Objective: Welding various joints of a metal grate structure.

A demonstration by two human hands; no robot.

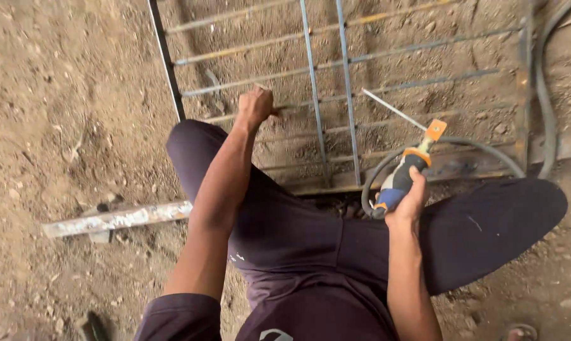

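- Nearest to you are your own legs in dark trousers (pixel 285 233); you squat low, knees spread towards 10 and 3 o'clock, and that brings both arms within reach of the work on the ground.
- Your left hand (pixel 255 106), at about 11 o'clock from your lap, is closed in a fist around a thin bar of the metal grille (pixel 336 95), seemingly to steady the frame.
- The grille lies flat on the dirt ground (pixel 58 113) from 11 to 2 o'clock, with thin rods running across it and two upright bars down the middle.
- Your right hand (pixel 406 201), at about 2 o'clock, is wrapped tight round the grip of the electrode holder (pixel 406 169), a black, blue and orange handle. Its welding rod (pixel 393 108) points up and left towards 11 o'clock, with the tip over the grille's rods and apart from the left fist.
- A grey cable (pixel 462 144) loops from the holder's base and arcs off towards 3 o'clock, out of the rod's way.
- A pale, paint-flaked metal bar (pixel 118 218) lies on the dirt at 9 o'clock, just beside your left knee.
- A second hose or cable (pixel 546 107) runs along the grille's right edge.
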